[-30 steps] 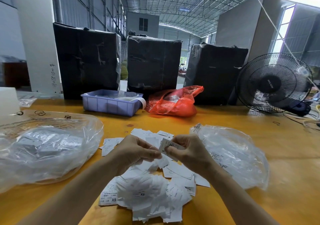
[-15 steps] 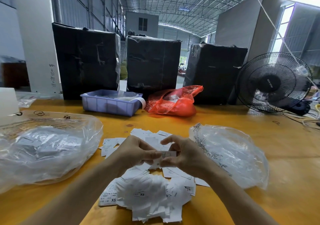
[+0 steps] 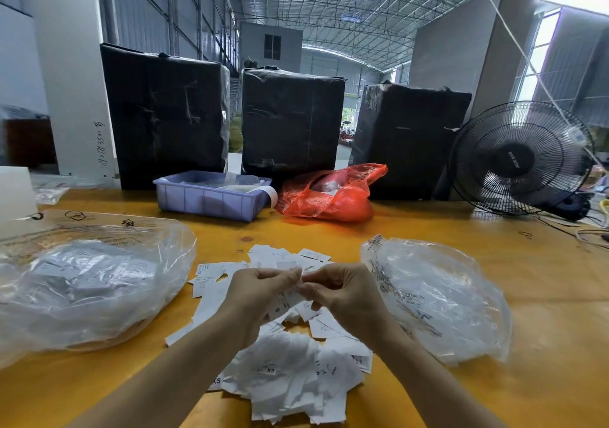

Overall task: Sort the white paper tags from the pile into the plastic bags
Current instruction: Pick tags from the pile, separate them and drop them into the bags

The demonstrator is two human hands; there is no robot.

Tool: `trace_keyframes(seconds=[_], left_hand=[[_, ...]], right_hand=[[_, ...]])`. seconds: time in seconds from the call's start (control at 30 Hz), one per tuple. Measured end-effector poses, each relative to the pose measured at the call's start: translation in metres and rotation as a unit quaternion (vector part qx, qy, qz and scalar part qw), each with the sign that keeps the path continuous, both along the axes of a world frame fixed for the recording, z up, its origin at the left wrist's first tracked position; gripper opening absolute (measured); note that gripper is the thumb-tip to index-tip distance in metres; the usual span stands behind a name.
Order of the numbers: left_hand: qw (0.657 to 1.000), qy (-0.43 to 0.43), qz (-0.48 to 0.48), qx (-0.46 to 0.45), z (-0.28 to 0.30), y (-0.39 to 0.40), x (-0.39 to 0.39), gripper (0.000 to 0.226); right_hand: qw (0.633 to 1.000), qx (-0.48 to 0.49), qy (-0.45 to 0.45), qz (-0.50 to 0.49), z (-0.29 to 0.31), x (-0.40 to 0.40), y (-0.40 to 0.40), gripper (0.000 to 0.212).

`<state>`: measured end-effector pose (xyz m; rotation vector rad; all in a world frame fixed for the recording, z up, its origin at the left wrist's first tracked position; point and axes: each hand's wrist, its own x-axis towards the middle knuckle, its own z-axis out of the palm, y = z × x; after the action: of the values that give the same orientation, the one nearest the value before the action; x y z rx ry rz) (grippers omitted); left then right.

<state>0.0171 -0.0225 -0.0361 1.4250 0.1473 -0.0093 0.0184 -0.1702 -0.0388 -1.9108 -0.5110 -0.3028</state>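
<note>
A pile of white paper tags [image 3: 290, 371] lies on the yellow table in front of me, some printed with XS. Above the pile my left hand [image 3: 260, 292] and my right hand [image 3: 342, 290] meet fingertip to fingertip. Both pinch a few white tags [image 3: 286, 299] between them, mostly hidden by the fingers. A large clear plastic bag [image 3: 85, 279] with many tags inside lies to the left. A smaller clear plastic bag [image 3: 438, 295] lies to the right, close to my right wrist.
At the back of the yellow table [image 3: 543, 295] stand a lilac plastic tray [image 3: 211, 197], a red plastic bag [image 3: 329, 197], three black wrapped boxes [image 3: 290, 124] and a black fan [image 3: 524, 160] with cables at the far right.
The tag held up between my hands has dropped lower. My hands have closed in together and now cover most of it.
</note>
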Motion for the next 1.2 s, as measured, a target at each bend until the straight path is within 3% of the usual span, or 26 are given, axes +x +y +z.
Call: trace_keyframes(seconds=[0.13, 0.23, 0.33, 0.57, 0.7, 0.77, 0.97, 1.07, 1.13, 1.2], left_hand=[[0.996, 0.032, 0.022, -0.086, -0.001, -0.001, 0.000, 0.025], [0.994, 0.033, 0.010, -0.107, 0.000, -0.003, 0.000, 0.018], [0.993, 0.032, 0.012, -0.116, 0.000, -0.005, 0.001, 0.016], [0.993, 0.042, 0.001, -0.113, -0.001, -0.004, 0.001, 0.025], [0.995, 0.051, -0.033, -0.079, 0.003, -0.005, -0.001, 0.056], [0.996, 0.056, -0.047, -0.060, 0.003, -0.004, 0.000, 0.061], [0.994, 0.056, -0.092, -0.032, -0.006, 0.007, 0.005, 0.012], [0.996, 0.037, -0.079, -0.014, -0.007, 0.008, 0.007, 0.005], [0.997, 0.021, -0.067, 0.025, -0.002, 0.012, 0.008, 0.005], [0.996, -0.022, -0.027, 0.084, 0.010, 0.026, 0.009, 0.005]], right_hand=[[1.000, 0.020, -0.004, -0.018, -0.001, -0.003, 0.007, 0.011], [1.000, -0.014, -0.013, -0.003, -0.003, -0.008, 0.014, 0.028], [0.998, 0.031, -0.014, -0.051, -0.005, -0.009, 0.019, 0.036], [0.998, 0.055, -0.016, -0.015, -0.005, -0.008, 0.017, 0.012], [0.981, 0.168, 0.092, -0.023, -0.001, -0.005, 0.010, 0.004], [0.966, 0.213, 0.140, -0.046, 0.001, -0.002, 0.004, 0.004], [0.927, 0.269, 0.250, -0.079, 0.001, 0.003, 0.000, 0.003], [0.917, 0.278, 0.274, -0.077, 0.001, 0.003, 0.000, 0.006], [0.921, 0.281, 0.260, -0.074, 0.006, 0.002, -0.003, 0.007], [0.943, 0.261, 0.178, -0.110, 0.015, 0.005, -0.017, 0.011]])
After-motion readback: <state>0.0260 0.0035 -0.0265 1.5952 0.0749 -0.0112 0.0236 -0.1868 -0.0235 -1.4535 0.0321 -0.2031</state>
